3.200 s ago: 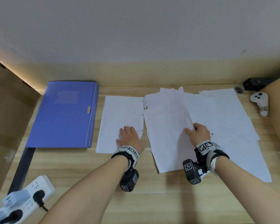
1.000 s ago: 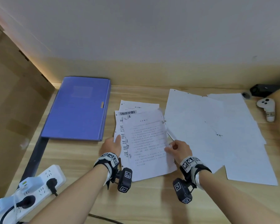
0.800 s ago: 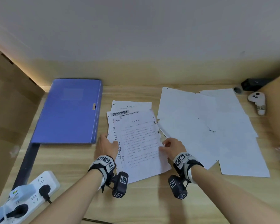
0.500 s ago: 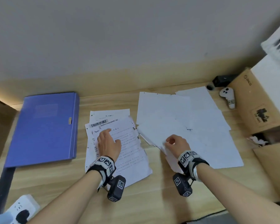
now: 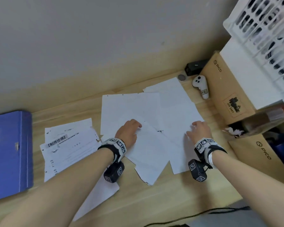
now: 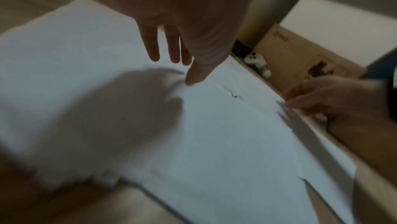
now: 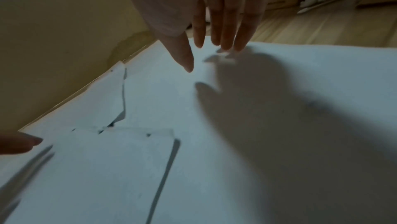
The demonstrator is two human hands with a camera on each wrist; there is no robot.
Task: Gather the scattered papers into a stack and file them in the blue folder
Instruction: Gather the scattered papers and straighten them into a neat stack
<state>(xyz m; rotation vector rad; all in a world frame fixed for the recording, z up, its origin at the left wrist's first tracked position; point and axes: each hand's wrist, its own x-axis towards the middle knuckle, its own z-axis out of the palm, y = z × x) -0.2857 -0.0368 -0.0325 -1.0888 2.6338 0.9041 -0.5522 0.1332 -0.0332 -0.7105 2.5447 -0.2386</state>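
Hands [image 5: 162, 130] on loose papers [image 5: 147, 112] beside controller [image 5: 200, 86].

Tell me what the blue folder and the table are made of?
The blue folder looks like smooth plastic or coated card, with an even matte sheen; which one is unclear. The table looks like light wood, or a wood-look coating: pale grain lines show.
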